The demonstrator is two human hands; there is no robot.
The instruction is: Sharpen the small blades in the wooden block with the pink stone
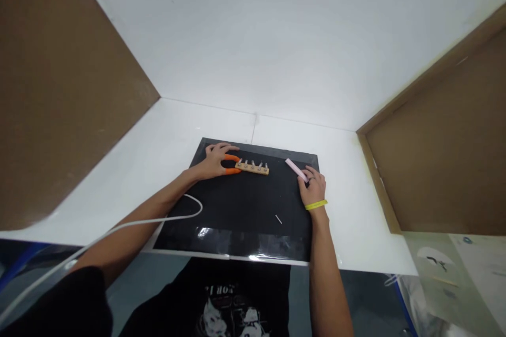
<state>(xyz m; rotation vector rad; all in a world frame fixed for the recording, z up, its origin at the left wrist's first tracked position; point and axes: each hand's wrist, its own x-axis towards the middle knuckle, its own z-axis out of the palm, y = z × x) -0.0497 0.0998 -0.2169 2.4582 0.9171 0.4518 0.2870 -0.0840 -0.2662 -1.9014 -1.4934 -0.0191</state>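
On the left side of the black mat (233, 205), my left hand (214, 163) lies over the ends of the orange handles (232, 157) of a tool, its fingers stretched out and apart. The tool's head is hidden or too dark to make out. Touching the handles on their right is a narrow wooden strip (253, 169) with several small shiny upright pieces in a row. My right hand (315, 184), with a yellow wristband (316, 205), is closed on the lower end of a pale pink bar (295, 169), which slants up to the left.
A small thin light-coloured pin (279, 219) lies on the mat's lower right. A white cable (158, 219) runs across my left forearm onto the mat. Brown panels (446, 131) flank the white table (356, 221), and a white wall (253, 37) rises behind it.
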